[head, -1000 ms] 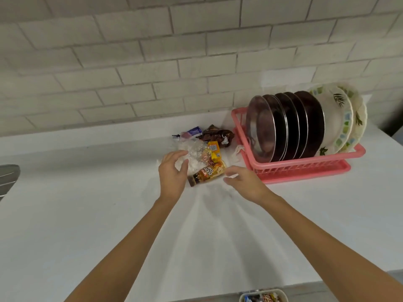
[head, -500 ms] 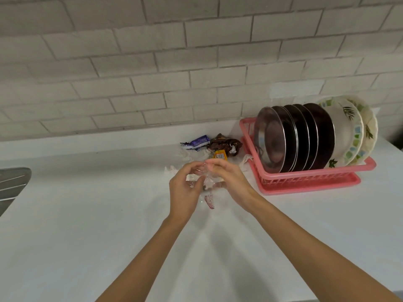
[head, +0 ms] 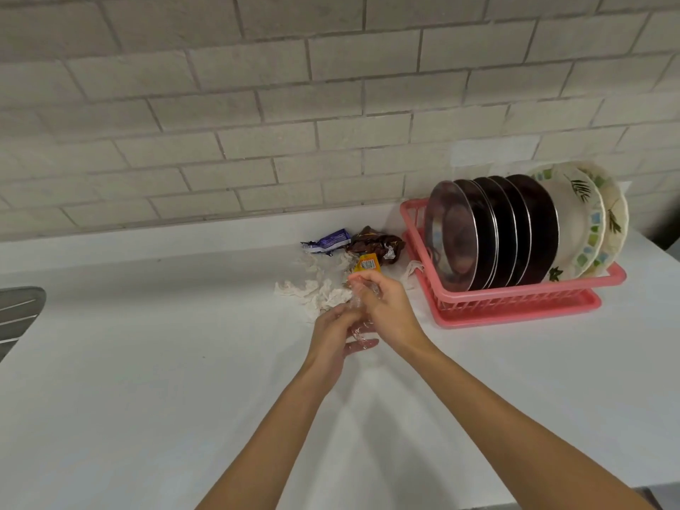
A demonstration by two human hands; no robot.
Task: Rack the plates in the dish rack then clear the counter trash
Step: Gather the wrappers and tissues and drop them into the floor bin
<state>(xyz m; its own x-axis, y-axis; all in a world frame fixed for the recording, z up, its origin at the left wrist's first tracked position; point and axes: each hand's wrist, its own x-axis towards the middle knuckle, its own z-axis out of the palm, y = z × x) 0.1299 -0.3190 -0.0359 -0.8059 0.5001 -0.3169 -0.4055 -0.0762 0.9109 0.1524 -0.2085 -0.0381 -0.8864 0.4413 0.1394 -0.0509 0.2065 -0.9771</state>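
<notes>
A second ago the two hands lay apart on the white counter (head: 147,362), either side of the litter. Now the left hand (head: 333,336) and right hand (head: 386,307) meet at mid-view, and the crumpled clear plastic film (head: 358,327), then spread on the counter, is bunched between them.

The pink plastic dish rack (head: 515,307) stands at 2 o'clock from the hands. It holds a row of upright round steel plates (head: 456,233), with two cream floral-rimmed plates (head: 574,215) at the 3 o'clock end. A grey steel sink edge (head: 18,311) shows at 9 o'clock.

More trash lies at 12 o'clock: crumpled white tissue (head: 316,288), partly hidden by the hands, a brown crinkled wrapper (head: 375,244), a purple foil wrapper (head: 327,240) and a small yellow-orange packet (head: 367,263) just beyond the right fingertips.

Both hands grasp the film: the right fingers curl over its top, the left fingers close on it from 7 o'clock, and a loose tail hangs beneath.
</notes>
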